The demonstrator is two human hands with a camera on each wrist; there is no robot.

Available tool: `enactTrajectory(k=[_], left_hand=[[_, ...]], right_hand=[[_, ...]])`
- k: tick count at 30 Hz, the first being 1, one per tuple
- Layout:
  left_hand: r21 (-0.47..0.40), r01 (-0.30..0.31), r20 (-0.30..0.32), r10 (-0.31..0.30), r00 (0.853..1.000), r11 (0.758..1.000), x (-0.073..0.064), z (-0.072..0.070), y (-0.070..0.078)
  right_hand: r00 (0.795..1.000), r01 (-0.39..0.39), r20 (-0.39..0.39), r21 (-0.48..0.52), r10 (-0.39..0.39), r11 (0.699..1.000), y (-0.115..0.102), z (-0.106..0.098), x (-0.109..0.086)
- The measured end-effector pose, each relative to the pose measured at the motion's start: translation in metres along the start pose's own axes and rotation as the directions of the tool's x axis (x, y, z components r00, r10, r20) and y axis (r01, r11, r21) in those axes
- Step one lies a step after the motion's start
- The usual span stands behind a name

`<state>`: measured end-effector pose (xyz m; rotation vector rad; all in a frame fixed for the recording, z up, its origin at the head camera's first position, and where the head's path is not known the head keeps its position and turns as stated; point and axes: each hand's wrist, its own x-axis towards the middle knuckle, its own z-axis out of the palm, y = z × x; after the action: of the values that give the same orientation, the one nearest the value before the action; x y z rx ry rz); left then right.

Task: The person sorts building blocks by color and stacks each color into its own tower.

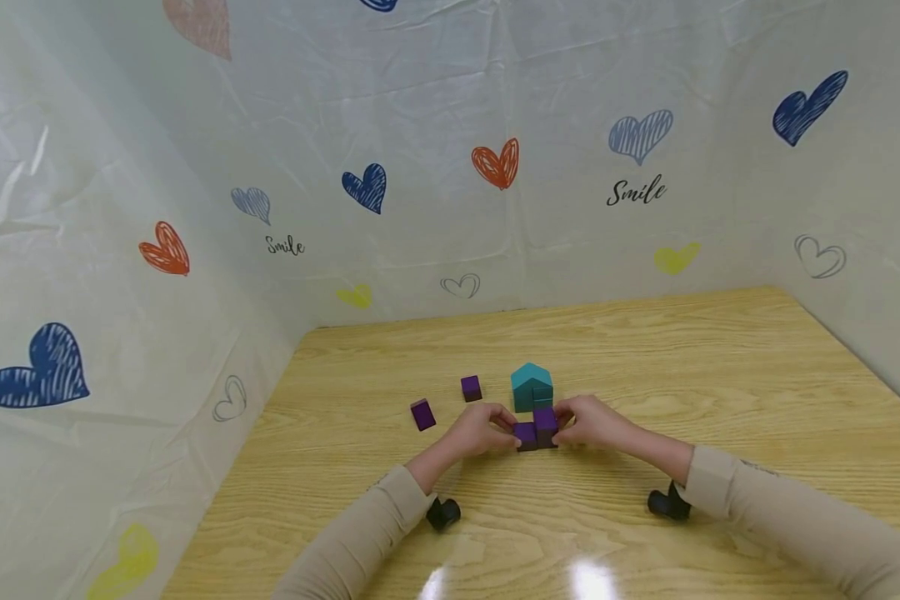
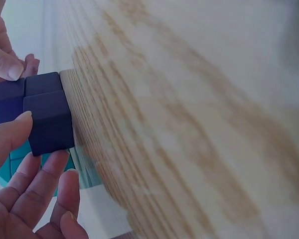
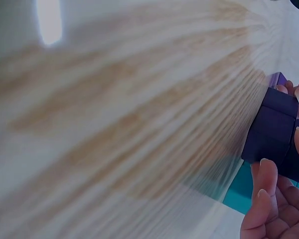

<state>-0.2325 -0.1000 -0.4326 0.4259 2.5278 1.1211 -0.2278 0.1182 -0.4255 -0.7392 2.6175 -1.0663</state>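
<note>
Near the middle of the table, a purple cube (image 1: 525,435) sits against a taller purple stack (image 1: 546,427), which looks like two cubes one on the other. My left hand (image 1: 483,429) pinches the single cube from the left, thumb on its near side and fingertips beyond, as the left wrist view shows on the dark cube (image 2: 50,122). From the right, my right hand (image 1: 594,421) holds the stack between thumb and fingers; its upper cube (image 3: 296,164) shows in the right wrist view. Just behind stands a teal house-shaped block group (image 1: 531,387) with a pointed top.
Two loose purple blocks (image 1: 423,414) (image 1: 471,388) lie to the left of the teal group on the wooden table (image 1: 682,367). A white sheet (image 1: 420,100) printed with hearts hangs behind and at both sides. Black wrist cameras (image 1: 444,513) (image 1: 669,503) hang under both sleeves.
</note>
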Motion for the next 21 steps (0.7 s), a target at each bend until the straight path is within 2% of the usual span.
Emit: enactTrajectory(k=[6, 21], left_hand=[[-0.006, 0.001, 0.001, -0.001, 1.0, 1.0, 0.0007, 0.0, -0.0005], [-0.007, -0.013, -0.009, 0.013, 1.0, 1.0, 0.0008, 0.0012, -0.0019]], right_hand=[[0.999, -0.031, 0.015, 0.01, 0.03, 0.999, -0.0004, 0.0015, 0.0018], [0.999, -0.037, 0.001, 0.001, 0.037, 0.999, -0.0001, 0.0031, 0.0009]])
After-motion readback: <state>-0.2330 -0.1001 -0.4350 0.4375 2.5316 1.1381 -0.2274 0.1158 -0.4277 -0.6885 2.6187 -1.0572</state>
